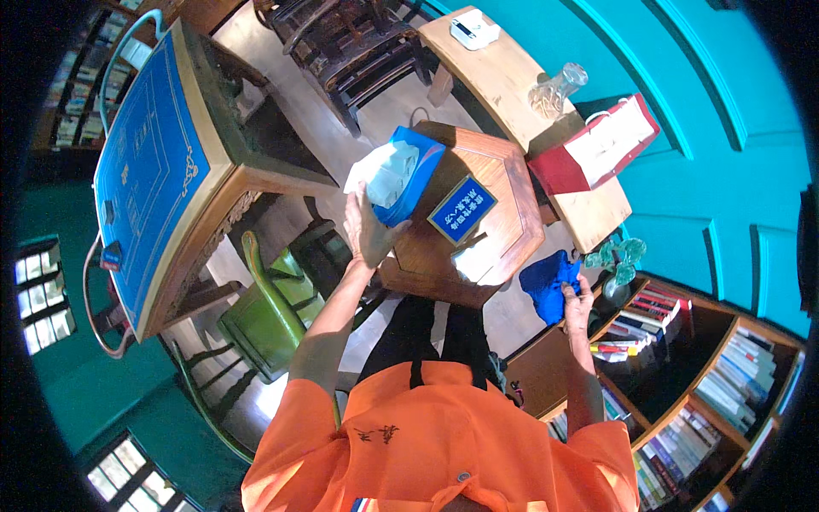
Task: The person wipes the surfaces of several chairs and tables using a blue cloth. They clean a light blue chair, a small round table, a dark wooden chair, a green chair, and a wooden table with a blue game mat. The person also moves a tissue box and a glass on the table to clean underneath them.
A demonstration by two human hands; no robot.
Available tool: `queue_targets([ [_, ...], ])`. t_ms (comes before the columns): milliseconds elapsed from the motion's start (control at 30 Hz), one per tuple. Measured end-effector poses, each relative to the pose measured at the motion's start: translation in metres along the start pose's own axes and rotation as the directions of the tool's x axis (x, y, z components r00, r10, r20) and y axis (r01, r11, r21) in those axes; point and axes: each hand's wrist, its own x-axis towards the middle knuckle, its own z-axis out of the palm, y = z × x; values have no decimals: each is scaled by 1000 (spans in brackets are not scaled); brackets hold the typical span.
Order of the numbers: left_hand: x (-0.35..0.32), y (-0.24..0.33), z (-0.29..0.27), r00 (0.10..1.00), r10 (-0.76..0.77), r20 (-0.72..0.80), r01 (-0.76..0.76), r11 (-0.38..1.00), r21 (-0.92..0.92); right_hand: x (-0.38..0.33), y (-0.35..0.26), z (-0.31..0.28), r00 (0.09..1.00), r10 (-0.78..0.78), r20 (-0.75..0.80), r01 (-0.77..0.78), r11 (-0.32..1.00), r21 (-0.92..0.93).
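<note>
My left hand (367, 226) is at the near left side of a blue soft pack of tissues (420, 177), its fingers against the crumpled white top and its palm by the blue wrapper. The pack is at the left part of a hexagonal wooden table (409, 256); whether it rests on the top or is lifted, I cannot tell. Out to the right of the table, my right hand (578, 305) grips a bunched blue cloth (546, 286), which hangs from the fingers. A small blue plaque (461, 209) with a gold border lies on the tabletop.
Behind the table, a wooden bench (512, 81) carries a glass jar (559, 90) and a red-and-white bag (597, 145). A green chair (271, 320) and a large table with a blue cover (153, 171) stand left. Bookshelves (682, 367) and a leafy plant (618, 256) are close on the right.
</note>
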Motion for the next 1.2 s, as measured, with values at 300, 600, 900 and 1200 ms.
queue_targets([
  [300,14,8,22,987,-139,79,137,990,38,65,-135,42,994,-20,111,4,990,143],
  [600,6,-21,-85,984,-109,-138,66,957,-284,203,-226,202,816,-187,547,287,953,-103],
  [900,-76,-52,-131,831,-377,-409,340,926,-164,230,-155,367,207,139,968,965,134,-226],
  [1200,-91,-60,-128,836,-411,-363,358,911,-206,112,-85,450,-381,335,862,902,-70,426],
])
